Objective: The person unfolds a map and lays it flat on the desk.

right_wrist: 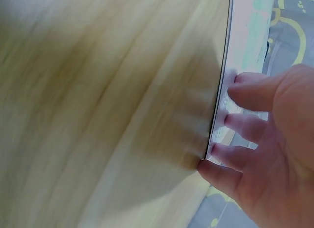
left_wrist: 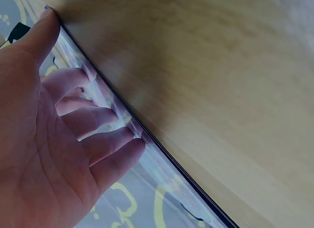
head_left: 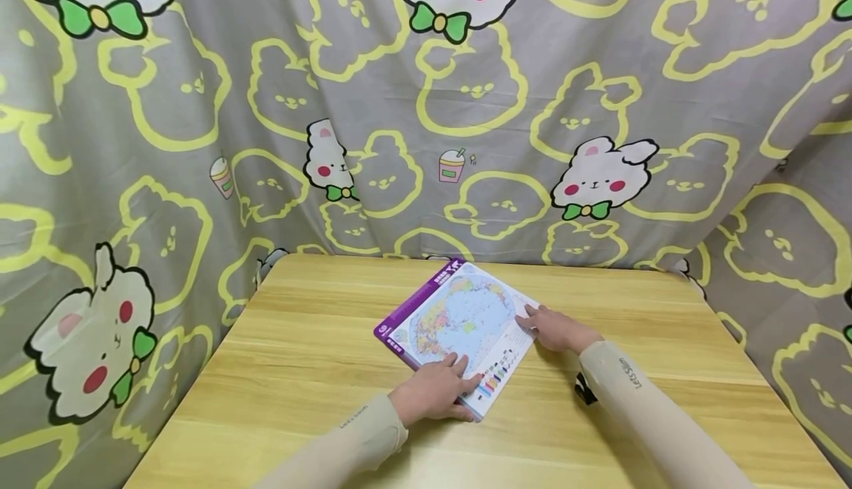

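A flat world map board (head_left: 479, 311) with a purple band along its far left side lies at an angle on the wooden table. My left hand (head_left: 439, 387) rests on its near left part, fingers spread over the printed face and thumb by the near corner. On the opposite side, my right hand (head_left: 559, 328) touches the right edge with its fingertips. Seen from the left wrist, the fingers (left_wrist: 115, 164) are loosely bent against the glossy surface. In the right wrist view, the fingertips (right_wrist: 235, 120) meet the board along its thin dark edge.
The pale wooden table (head_left: 299, 371) extends around the board on all sides. A grey curtain (head_left: 373, 89) with rabbit and yellow outline prints hangs behind and at both sides. A small black object (head_left: 584, 390) shows beside the right sleeve, partly hidden.
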### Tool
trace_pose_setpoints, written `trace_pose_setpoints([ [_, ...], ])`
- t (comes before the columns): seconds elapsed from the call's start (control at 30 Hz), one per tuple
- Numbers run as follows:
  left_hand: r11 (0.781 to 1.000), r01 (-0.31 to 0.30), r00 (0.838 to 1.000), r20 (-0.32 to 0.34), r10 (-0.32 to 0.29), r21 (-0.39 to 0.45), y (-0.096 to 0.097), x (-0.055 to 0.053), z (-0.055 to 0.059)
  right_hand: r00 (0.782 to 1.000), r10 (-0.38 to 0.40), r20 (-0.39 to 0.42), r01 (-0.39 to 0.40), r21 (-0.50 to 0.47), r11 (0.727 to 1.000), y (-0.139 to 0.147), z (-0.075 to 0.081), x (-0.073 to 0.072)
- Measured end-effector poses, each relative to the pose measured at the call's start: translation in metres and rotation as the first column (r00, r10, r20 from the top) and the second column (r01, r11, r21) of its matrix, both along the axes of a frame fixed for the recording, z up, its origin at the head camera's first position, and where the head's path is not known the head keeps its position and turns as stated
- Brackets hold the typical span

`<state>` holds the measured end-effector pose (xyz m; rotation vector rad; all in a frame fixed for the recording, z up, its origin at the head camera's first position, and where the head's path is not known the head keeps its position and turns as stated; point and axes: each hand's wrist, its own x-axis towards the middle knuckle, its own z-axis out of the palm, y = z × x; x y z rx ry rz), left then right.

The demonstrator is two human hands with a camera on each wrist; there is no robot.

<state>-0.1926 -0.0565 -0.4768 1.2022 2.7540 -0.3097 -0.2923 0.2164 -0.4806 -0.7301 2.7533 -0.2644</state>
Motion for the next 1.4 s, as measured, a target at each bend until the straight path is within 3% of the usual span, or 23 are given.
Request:
trace_pose_setpoints([
  [0.6,1.0,-0.006,1.0,-0.002,0.006,-0.007,0.007,0.0,-0.004,0.993,0.053,-0.11,-0.054,-0.006,0.999,-0.004,-0.011,-0.007],
  [0.8,1.0,0.019,0.999,-0.032,-0.019,0.007,0.01,-0.001,-0.005,0.989,0.059,-0.134,-0.063,-0.026,0.998,-0.006,-0.009,-0.012],
  [1.0,0.999,0.046,0.998,-0.053,-0.045,0.01,0.013,-0.003,-0.006,0.988,0.067,-0.139,-0.071,-0.027,0.997,-0.011,-0.009,-0.017],
  [1.4,0.998,0.053,0.998,-0.023,-0.053,-0.019,0.027,-0.001,-0.003,0.988,0.08,-0.136,-0.086,-0.044,0.995,-0.02,-0.009,-0.022],
])
